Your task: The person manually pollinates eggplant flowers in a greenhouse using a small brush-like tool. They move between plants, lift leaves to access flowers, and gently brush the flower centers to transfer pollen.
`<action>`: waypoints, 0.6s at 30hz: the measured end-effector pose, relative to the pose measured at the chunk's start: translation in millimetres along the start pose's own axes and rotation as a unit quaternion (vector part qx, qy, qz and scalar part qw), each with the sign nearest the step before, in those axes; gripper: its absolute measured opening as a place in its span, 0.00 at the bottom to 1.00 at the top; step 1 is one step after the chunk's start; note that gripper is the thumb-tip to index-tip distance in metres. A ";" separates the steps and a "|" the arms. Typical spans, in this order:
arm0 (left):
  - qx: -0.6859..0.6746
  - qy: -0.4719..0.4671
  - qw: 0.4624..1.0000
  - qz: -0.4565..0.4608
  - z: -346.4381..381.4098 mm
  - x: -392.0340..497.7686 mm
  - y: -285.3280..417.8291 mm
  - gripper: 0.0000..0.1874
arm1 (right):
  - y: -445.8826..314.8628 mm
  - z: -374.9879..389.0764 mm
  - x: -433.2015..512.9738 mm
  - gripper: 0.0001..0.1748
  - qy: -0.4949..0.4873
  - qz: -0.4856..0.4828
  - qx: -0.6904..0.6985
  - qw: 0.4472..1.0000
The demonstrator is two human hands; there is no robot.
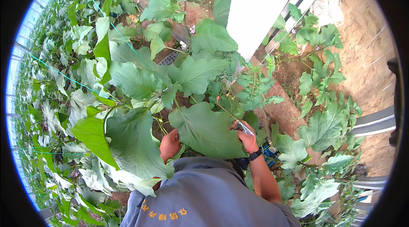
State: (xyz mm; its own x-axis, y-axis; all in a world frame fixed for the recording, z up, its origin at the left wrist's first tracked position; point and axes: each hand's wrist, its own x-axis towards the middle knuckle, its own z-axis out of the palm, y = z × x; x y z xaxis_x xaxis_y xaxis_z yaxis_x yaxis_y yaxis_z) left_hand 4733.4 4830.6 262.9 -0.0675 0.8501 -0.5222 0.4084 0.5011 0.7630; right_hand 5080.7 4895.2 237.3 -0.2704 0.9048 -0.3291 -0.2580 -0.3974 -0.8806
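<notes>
My right hand (248, 140) holds a small metal hand tool (244, 127), perhaps snips. A red cord loops at that wrist, above a dark wristband (255, 154). From the tool a thin reddish strand (225, 109) runs up and leftward. A broad eggplant leaf (206, 131) spreads between my hands, its right edge by my right hand. At this leaf's left edge is my left hand (170, 145), fingers curled and partly hidden; whether it grips anything cannot be seen. Another large eggplant leaf (134, 140) hangs over my left forearm.
Dense eggplant plants (57, 115) fill the left side, crossed by a green-blue string (60, 73). A bright white upright surface (255, 9) stands ahead. Reddish paving (281, 99) and sandy ground (367, 51) lie to the right, with more leafy plants (326, 124).
</notes>
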 end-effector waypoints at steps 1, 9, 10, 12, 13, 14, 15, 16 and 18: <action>-0.016 0.003 1.000 0.017 -1.5 -1.2 -4.6 0.13 | -5.5 3.2 -9.5 0.20 -0.008 -0.032 -0.085 0.996; -0.158 -0.045 0.984 0.062 -1.7 4.0 -23.9 0.12 | -46.6 6.8 -76.9 0.19 0.032 -0.033 -0.141 0.989; -0.187 -0.043 0.979 0.068 -0.8 4.2 -24.5 0.12 | -55.0 0.8 -84.4 0.19 0.034 -0.063 -0.176 0.982; -0.264 -0.082 0.958 0.074 2.2 4.9 -27.4 0.12 | -72.6 -12.4 -106.0 0.19 0.064 -0.087 -0.131 0.985; -0.262 -0.101 0.958 0.052 2.2 8.3 -29.8 0.12 | -80.8 -20.7 -119.0 0.19 0.098 -0.119 -0.101 0.983; -0.232 -0.097 0.967 0.034 3.9 9.1 -34.1 0.11 | -90.6 -32.5 -133.0 0.18 0.140 -0.146 -0.114 0.973; -0.225 -0.108 0.968 0.042 5.4 12.7 -38.4 0.11 | -96.6 -41.4 -142.7 0.20 0.196 -0.209 -0.089 0.954; -0.207 -0.113 0.971 0.033 7.5 16.0 -43.7 0.11 | -101.8 -50.2 -150.5 0.23 0.244 -0.265 -0.049 0.932; -0.201 -0.121 0.972 0.029 12.0 20.9 -55.3 0.12 | -114.8 -67.8 -164.0 0.27 0.356 -0.301 -0.030 0.884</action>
State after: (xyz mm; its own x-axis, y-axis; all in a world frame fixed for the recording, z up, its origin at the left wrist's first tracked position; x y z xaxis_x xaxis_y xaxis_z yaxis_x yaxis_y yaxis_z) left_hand 4720.4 4818.7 205.3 0.1815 0.8396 -0.5120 0.0140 0.5184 0.8551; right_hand 5217.6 4802.8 369.3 0.5576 0.8249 0.0928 -0.1005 0.1781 -0.9789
